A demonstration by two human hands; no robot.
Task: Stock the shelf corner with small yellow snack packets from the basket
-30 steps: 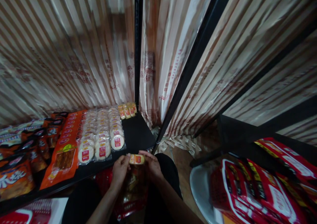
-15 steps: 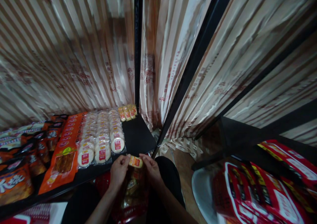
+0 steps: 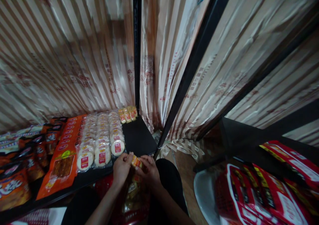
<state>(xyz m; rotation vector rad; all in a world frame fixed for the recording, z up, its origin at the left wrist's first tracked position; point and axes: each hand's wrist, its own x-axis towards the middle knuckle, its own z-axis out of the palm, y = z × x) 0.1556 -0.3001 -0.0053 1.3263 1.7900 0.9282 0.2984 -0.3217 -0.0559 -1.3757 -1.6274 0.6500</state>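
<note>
Between my two hands is a small yellow snack packet (image 3: 136, 162) with a red and orange label, tilted down to the right. My left hand (image 3: 121, 170) pinches its left end, and my right hand (image 3: 150, 172) has its fingers closed on the right end. Below them, between my legs, a red bag (image 3: 136, 203) shows more yellow packets through its clear part. A short row of matching yellow packets (image 3: 128, 114) stands at the back corner of the black shelf (image 3: 139, 138).
Rows of round white packaged cakes (image 3: 102, 153), a long orange snack pack (image 3: 61, 162) and black-orange bags (image 3: 12, 188) fill the shelf's left. At right are a white stool (image 3: 205, 198) and red packages (image 3: 269, 195). A black post (image 3: 186, 75) slants beside the striped curtain (image 3: 74, 52).
The packet has turned from nearly level to slanting down rightward. My right-hand fingers have curled in closer around it, and the view has shifted slightly.
</note>
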